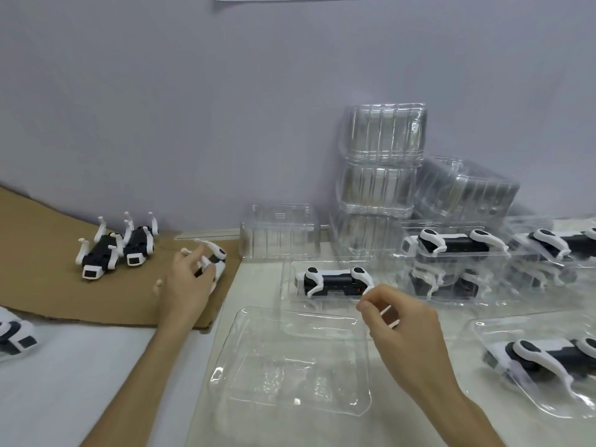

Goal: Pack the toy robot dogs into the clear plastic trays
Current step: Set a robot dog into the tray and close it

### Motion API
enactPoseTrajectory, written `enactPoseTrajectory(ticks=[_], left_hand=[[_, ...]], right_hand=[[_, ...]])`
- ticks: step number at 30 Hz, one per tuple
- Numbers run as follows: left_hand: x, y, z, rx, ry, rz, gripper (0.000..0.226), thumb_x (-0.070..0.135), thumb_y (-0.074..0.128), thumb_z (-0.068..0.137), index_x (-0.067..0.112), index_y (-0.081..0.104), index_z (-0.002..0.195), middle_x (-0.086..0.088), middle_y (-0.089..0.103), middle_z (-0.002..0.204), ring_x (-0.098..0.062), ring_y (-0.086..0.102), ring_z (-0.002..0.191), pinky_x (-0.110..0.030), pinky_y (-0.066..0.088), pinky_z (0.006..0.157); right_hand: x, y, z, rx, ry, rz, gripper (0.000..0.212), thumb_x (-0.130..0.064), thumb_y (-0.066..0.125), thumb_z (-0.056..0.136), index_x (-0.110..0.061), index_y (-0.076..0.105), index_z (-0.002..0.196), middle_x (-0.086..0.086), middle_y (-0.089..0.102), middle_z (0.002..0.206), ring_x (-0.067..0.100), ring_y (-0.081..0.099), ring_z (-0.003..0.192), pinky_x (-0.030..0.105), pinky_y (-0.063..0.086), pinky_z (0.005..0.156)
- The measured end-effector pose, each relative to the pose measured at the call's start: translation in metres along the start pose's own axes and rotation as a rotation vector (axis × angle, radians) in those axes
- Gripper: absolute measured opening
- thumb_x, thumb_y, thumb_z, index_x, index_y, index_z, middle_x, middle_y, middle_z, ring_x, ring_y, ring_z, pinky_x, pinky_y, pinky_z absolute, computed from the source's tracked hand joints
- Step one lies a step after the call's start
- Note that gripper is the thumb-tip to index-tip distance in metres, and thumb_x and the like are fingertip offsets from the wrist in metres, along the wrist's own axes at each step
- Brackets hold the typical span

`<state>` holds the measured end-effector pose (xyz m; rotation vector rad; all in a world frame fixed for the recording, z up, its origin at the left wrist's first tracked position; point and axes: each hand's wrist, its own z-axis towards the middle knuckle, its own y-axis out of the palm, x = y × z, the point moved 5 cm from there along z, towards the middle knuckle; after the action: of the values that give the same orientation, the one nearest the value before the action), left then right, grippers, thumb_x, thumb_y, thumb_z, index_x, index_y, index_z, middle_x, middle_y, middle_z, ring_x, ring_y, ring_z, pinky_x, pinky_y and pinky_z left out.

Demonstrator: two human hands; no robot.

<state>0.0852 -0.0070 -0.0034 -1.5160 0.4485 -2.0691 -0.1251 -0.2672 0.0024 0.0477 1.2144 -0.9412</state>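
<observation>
White table runs up to the wall. Brown cardboard sheet covers the far left corner. A stack of empty trays sits at the far edge, right of centre, w/ packed trays piled just beside it toward the right edge. One empty tray lies flat by the near edge, about mid table. Right behind it is another tray w/ a black-and-white dog lying on its side in it.

Two more dogs lie on their backs on the cardboard, legs up. A third dog is at the cardboard's right edge.

Left hand is over that third dog, fingers touching it, but it's too blurry to tell if they're clamped on it. Right hand has thumb + forefinger pinched on the rear leg tip of the trayed dog.
</observation>
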Motion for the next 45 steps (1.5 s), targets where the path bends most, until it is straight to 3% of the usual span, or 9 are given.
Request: enactPoseTrajectory(ticks=[6,10,18,23,27,31,35,41,45], left_hand=[[0.054,-0.016,-0.022,-0.134,-0.058,-0.653,0.042,0.01,0.07,0.092,0.022,0.065,0.133,0.011,0.068,0.098,0.005,0.064,0.09,-0.013,0.047,0.075],[0.093,-0.029,-0.047,-0.335,-0.086,-0.926,0.044,0.019,0.072,0.079,0.021,0.067,0.123,0.012,0.074,0.097,-0.004,0.071,0.091,-0.016,0.056,0.072],[0.109,-0.017,-0.098,-0.843,-0.305,-1.087,0.048,0.019,0.079,0.07,0.007,0.074,0.117,-0.007,0.071,0.123,-0.023,0.069,0.101,-0.037,0.059,0.076],[0.103,-0.002,-0.112,-1.024,-0.364,-1.101,0.069,0.033,0.091,0.066,0.003,0.068,0.125,-0.017,0.065,0.132,-0.03,0.067,0.108,-0.042,0.056,0.087],[0.092,-0.002,-0.108,-1.12,-0.291,-1.108,0.054,0.038,0.065,0.096,0.01,0.056,0.141,-0.021,0.055,0.143,-0.038,0.055,0.129,-0.05,0.051,0.101],[0.069,-0.01,-0.092,-0.982,-0.149,-0.99,0.04,0.033,0.057,0.099,0.019,0.062,0.136,-0.015,0.062,0.137,-0.029,0.062,0.124,-0.047,0.052,0.102],[0.033,-0.026,-0.079,-0.502,0.09,-0.631,0.04,0.031,0.062,0.084,0.037,0.068,0.123,0.009,0.066,0.134,-0.009,0.057,0.129,-0.038,0.045,0.101],[0.006,0.011,-0.103,-0.686,-0.084,-0.565,0.04,0.03,0.068,0.076,0.036,0.072,0.115,0.008,0.07,0.126,-0.008,0.061,0.123,-0.032,0.042,0.104],[0.003,0.02,-0.107,-0.596,-0.135,-0.617,0.035,0.031,0.069,0.074,0.03,0.074,0.108,0.001,0.074,0.116,-0.015,0.065,0.118,-0.035,0.042,0.104]], right_hand=[[0.001,-0.002,0.002,0.004,0.001,0.075,0.019,-0.014,0.067,0.089,-0.03,0.068,0.077,-0.011,0.065,0.069,0.015,0.061,0.059,0.038,0.057,0.062],[-0.009,-0.005,0.0,0.051,-0.098,0.096,0.031,-0.005,0.07,0.086,-0.036,0.068,0.083,-0.016,0.066,0.084,0.008,0.066,0.077,0.011,0.044,0.059],[-0.026,-0.003,-0.008,0.098,-0.42,0.016,0.088,-0.008,0.083,0.076,-0.027,0.038,0.15,-0.014,0.038,0.15,0.014,0.043,0.139,0.033,0.048,0.106],[-0.039,0.003,-0.017,0.075,-0.683,-0.029,0.059,-0.027,0.073,0.087,-0.021,0.051,0.142,-0.009,0.049,0.145,0.016,0.045,0.137,0.029,0.038,0.113],[-0.039,0.003,-0.019,0.09,-0.67,-0.025,0.051,-0.028,0.071,0.089,-0.017,0.057,0.137,-0.011,0.055,0.132,0.016,0.05,0.126,0.024,0.038,0.106],[-0.038,-0.005,-0.019,0.141,-0.574,0.073,0.05,-0.032,0.066,0.09,-0.023,0.054,0.138,-0.015,0.056,0.132,0.015,0.053,0.123,0.024,0.043,0.1],[-0.03,-0.019,-0.009,0.175,-0.369,0.223,0.044,-0.039,0.061,0.09,-0.029,0.056,0.133,-0.02,0.062,0.118,0.014,0.062,0.105,0.021,0.047,0.087],[-0.026,-0.015,-0.005,0.107,-0.237,0.259,0.029,-0.034,0.064,0.089,-0.029,0.062,0.118,-0.018,0.065,0.095,0.013,0.063,0.085,0.031,0.055,0.065],[-0.031,-0.007,-0.009,0.074,-0.307,0.203,0.024,-0.033,0.064,0.091,-0.029,0.064,0.115,-0.018,0.067,0.105,0.008,0.063,0.1,0.014,0.046,0.081]])
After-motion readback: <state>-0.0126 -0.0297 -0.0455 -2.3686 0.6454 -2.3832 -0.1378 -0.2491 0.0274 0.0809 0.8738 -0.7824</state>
